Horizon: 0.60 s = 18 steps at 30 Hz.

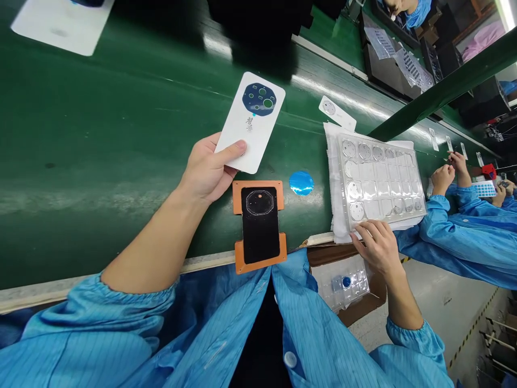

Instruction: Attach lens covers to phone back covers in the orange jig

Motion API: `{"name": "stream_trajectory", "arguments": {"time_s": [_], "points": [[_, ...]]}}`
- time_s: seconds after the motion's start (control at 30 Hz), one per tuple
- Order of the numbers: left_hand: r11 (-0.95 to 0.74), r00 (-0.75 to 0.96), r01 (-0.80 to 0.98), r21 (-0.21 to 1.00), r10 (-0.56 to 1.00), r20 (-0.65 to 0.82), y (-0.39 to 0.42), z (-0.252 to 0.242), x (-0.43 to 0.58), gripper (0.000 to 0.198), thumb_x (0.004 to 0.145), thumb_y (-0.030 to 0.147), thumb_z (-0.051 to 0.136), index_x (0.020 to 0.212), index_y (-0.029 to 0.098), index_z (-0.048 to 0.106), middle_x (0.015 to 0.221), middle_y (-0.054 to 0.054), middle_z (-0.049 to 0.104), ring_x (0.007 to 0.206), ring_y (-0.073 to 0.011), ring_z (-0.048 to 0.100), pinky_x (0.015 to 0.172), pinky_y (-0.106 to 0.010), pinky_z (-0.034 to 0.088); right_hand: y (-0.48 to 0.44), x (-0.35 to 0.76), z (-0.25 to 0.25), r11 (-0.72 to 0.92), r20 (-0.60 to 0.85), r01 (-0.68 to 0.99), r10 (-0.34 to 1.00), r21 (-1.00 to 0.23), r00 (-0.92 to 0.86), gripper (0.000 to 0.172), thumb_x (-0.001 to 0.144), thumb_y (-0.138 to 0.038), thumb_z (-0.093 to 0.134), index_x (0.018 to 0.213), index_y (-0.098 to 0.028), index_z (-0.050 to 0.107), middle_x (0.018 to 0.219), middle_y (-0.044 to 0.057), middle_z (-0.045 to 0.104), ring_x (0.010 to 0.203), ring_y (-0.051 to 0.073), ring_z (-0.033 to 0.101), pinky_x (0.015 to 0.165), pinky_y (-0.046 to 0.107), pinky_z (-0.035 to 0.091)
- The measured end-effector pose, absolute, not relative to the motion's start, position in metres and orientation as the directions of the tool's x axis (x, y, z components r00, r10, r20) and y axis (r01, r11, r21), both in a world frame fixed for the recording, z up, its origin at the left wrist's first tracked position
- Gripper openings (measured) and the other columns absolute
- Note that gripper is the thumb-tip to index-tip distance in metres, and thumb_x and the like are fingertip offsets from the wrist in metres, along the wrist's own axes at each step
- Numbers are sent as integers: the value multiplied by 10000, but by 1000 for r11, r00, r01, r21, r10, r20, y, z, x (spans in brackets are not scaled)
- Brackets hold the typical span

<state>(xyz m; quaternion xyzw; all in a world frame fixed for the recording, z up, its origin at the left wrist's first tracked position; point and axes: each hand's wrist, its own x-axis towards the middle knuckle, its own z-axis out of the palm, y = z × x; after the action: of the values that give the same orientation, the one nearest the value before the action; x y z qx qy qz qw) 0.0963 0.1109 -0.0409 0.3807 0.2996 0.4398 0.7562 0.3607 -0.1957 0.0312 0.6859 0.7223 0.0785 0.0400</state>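
My left hand [210,167] grips a white phone-shaped panel [246,134] by its lower end, thumb on top. A dark blue cut-out piece [259,99] covers the panel's upper part. Just below the panel lies an orange fixture [260,264] with a black recessed middle. At the near right edge of a clear compartment tray [382,180], my right hand [377,245] has its fingers bent against the tray's rim; whether they pinch anything is hidden. Round pale pieces sit in several compartments. A round blue film [301,183] lies between fixture and tray.
Another white panel [60,27] lies at the far left. Beyond the tray are a small white card [337,113] and a slanting green post [436,94]. Below the table edge stands a cardboard box [363,307] holding clear trays. Co-workers' hands [443,178] are at the right.
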Motion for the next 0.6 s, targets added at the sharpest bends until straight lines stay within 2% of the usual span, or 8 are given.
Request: {"name": "stream_trajectory", "arguments": {"time_s": [0.17, 0.43, 0.53, 0.6], "points": [[321, 440, -451, 833, 892, -106, 111, -42, 96, 530, 694, 323, 920, 1143, 118, 727, 1262, -157, 707, 1131, -307, 682, 931, -384, 600, -194, 366, 37, 52, 62, 978, 996, 201, -66, 131, 977, -288, 594, 1054, -213, 669, 1037, 92, 738, 992, 241, 643, 871, 388, 439], [317, 440, -438, 841, 892, -106, 111, -41, 95, 551, 699, 325, 915, 1164, 108, 714, 1269, -164, 702, 1171, -333, 663, 974, -418, 576, -199, 370, 37, 17, 30, 987, 999, 162, -22, 111, 971, -300, 588, 1000, -243, 678, 1015, 79, 739, 986, 239, 655, 923, 423, 442], [322, 442, -427, 845, 890, -115, 110, -41, 96, 558, 695, 334, 916, 1164, 111, 712, 1259, -161, 706, 1170, -337, 663, 985, -430, 573, -203, 372, 35, -5, 27, 987, 1000, 161, 1, 123, 967, -316, 579, 928, -253, 677, 929, 69, 734, 902, 226, 655, 890, 418, 458], [327, 440, -426, 844, 890, -123, 110, -40, 97, 557, 684, 340, 923, 1151, 116, 717, 1253, -156, 710, 1160, -334, 668, 981, -430, 578, -206, 371, 30, -55, 71, 983, 997, 175, 44, 155, 954, -351, 587, 877, -245, 670, 804, 63, 709, 769, 211, 634, 790, 393, 468]]}}
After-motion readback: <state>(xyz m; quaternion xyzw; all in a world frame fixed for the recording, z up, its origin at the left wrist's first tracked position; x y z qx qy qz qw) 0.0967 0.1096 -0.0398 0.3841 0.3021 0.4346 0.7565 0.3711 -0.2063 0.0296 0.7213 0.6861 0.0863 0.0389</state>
